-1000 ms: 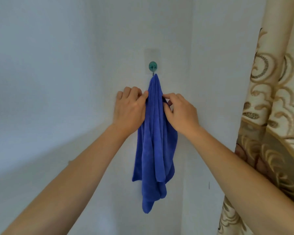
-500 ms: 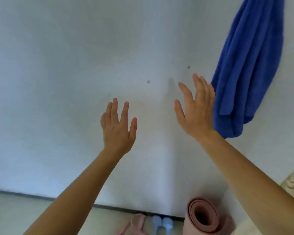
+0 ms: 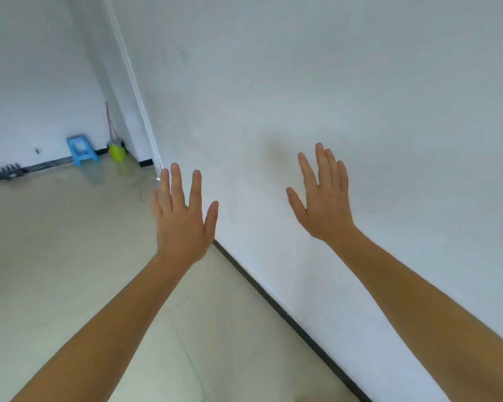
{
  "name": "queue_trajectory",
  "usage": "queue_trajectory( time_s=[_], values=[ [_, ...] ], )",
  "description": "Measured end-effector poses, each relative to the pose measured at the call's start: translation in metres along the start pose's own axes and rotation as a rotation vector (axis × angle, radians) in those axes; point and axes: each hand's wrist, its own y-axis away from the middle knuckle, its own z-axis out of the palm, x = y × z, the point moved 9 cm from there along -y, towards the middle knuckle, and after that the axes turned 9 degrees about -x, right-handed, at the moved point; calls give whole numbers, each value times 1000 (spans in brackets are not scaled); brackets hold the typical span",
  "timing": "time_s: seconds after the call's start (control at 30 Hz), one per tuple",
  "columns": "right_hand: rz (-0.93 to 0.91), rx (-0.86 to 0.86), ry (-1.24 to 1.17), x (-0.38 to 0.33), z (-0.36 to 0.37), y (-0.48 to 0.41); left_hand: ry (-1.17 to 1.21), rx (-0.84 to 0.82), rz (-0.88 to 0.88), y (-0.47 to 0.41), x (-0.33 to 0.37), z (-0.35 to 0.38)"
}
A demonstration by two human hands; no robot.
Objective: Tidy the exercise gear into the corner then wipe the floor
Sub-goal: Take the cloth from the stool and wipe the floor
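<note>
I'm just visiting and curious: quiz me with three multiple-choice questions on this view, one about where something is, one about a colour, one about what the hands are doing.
1. Where does the small stool stand?
A. Against the far wall, upper left of the view
B. Right under the right hand
C. Between the two forearms

2. What colour is that stool?
A. Red
B. Light blue
C. Black

3. What state are the left hand and right hand in?
A. Both clenched around a cloth
B. One open, one holding a bottle
C. Both open and empty, fingers spread

Answers:
1 A, it sits by the dark skirting at the far wall.
2 B, its seat and legs are light blue.
3 C, both show spread fingers with nothing in them.
</note>
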Motion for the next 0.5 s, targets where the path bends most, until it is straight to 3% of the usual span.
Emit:
queue_trajectory(
  time_s=[0.2, 0.5],
  values=[
    [-213, -61, -144, -185, 115, -107, -128, -13, -286, -11, -236, -13],
    [-386, -169, -298, -332, 316, -232, -221, -83, -420, -80, -425, 93]
  ],
)
